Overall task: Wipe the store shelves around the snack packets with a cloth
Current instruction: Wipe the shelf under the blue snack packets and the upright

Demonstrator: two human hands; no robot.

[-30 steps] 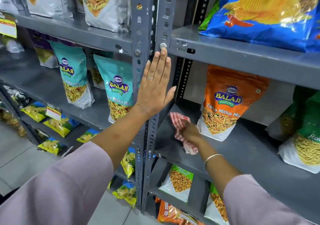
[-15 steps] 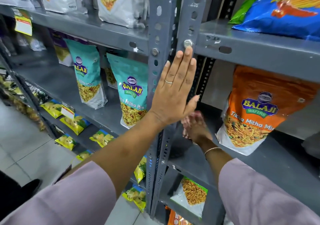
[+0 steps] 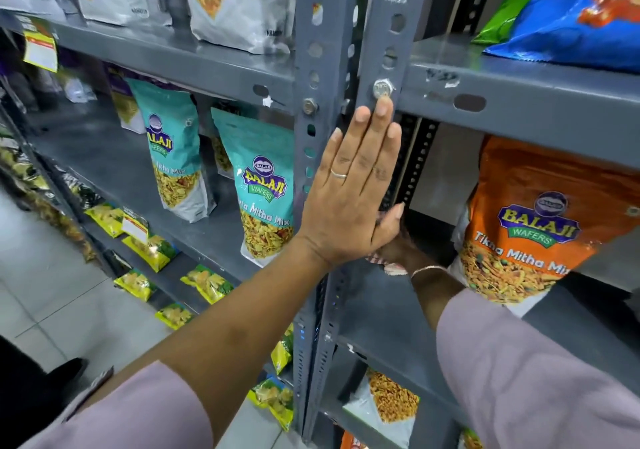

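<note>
From the head view, we are pressing our left hand point(image 3: 349, 192) flat, fingers spread out straight and gripping nothing, against the grey upright post point(image 3: 377, 50) of the shelving. Our right hand point(image 3: 398, 246) is reaching behind it onto the grey shelf point(image 3: 391, 313), largely hidden; we cannot tell how its fingers are set. The checked cloth point(image 3: 389, 264) is showing beneath that hand, lying on the shelf left of the orange snack packet point(image 3: 540, 223). Teal packets point(image 3: 263, 185) are standing in the left bay.
</note>
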